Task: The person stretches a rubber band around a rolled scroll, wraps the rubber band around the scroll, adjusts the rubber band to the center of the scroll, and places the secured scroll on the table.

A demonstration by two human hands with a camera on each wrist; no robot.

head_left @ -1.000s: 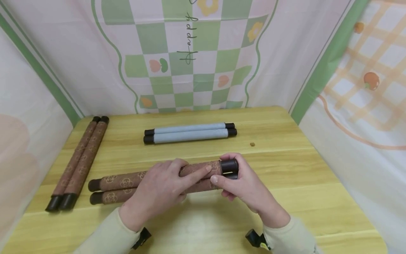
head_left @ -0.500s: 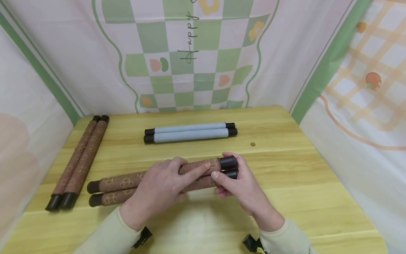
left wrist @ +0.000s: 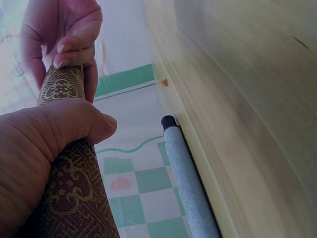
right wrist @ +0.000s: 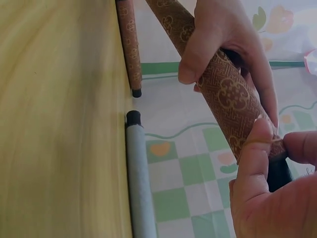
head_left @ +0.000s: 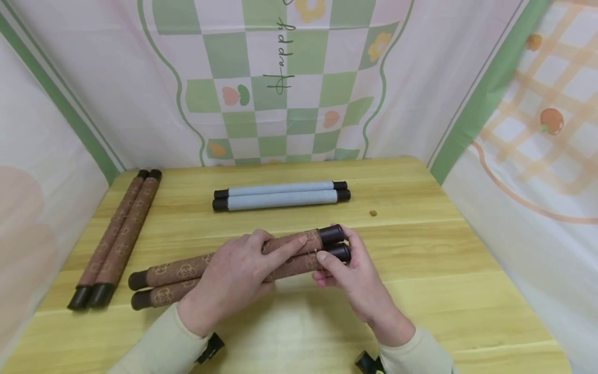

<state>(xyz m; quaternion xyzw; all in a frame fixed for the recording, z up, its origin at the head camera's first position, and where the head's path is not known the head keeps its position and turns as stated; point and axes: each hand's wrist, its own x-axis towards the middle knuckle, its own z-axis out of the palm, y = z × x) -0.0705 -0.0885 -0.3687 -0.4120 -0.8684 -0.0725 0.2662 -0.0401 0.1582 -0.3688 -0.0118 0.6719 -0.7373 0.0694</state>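
Note:
Two brown scrolls (head_left: 187, 269) with gold patterns and dark end knobs lie side by side at a slant above the table. My left hand (head_left: 235, 278) grips them across the middle, its index finger stretched along the upper one. At their right end, my right hand (head_left: 359, 278) has its thumb and fingers around the lower scroll's edge near the knobs (head_left: 333, 235). A thin yellowish rubber band (right wrist: 265, 142) runs across its fingertips, pulled over the brown cloth. In the left wrist view the scroll (left wrist: 74, 193) passes under the left thumb (left wrist: 94, 124).
Another pair of brown scrolls (head_left: 123, 234) lies along the table's left side. Two light blue scrolls (head_left: 280, 199) with black ends lie at the back middle. A small brown bit (head_left: 372, 213) sits right of them on the wooden table (head_left: 444, 270). Patterned cloth (head_left: 306, 93) hangs behind.
My right hand has shifted slightly left, and the right knobs stand out more from its fingers. The scrolls' right end has tilted up a little. My left hand keeps its grip.

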